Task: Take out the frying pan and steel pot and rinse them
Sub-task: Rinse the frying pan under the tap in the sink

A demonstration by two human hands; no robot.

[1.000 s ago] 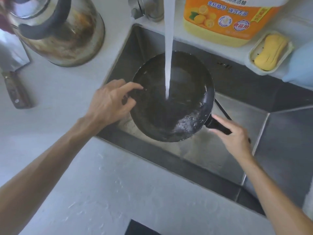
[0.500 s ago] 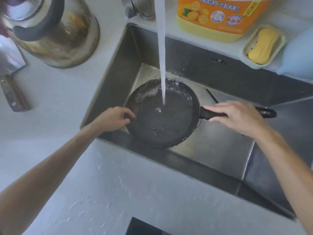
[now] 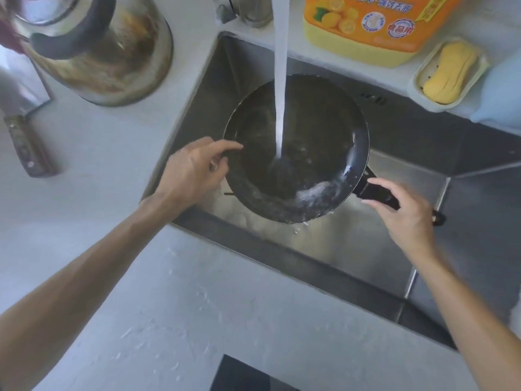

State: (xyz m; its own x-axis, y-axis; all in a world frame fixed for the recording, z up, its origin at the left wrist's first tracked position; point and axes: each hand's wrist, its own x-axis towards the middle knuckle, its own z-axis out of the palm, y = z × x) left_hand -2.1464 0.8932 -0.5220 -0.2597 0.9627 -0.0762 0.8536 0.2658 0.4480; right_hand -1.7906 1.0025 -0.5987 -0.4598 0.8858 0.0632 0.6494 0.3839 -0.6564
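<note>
A black frying pan (image 3: 315, 131) is held tilted over the steel sink (image 3: 394, 249), its far rim raised. A stream of tap water (image 3: 280, 80) falls into its middle and pools at the low near-right edge, dripping off. My right hand (image 3: 406, 218) grips the pan's black handle (image 3: 377, 194). My left hand (image 3: 194, 170) holds the pan's left rim with thumb and fingers. A stained steel pot (image 3: 98, 49) with a dark handle stands on the counter at the top left.
An orange detergent jug (image 3: 366, 29) and a yellow soap in a dish (image 3: 448, 74) stand behind the sink. A cleaver with a wooden handle (image 3: 25, 142) lies at the far left. The tap base (image 3: 245, 9) is at the sink's back corner. A blue object (image 3: 504, 91) sits far right.
Half a second ago the pan lay low and flat in the sink; now it is raised and tilted, with water running to its near-right edge. My right hand swung the handle nearer.
</note>
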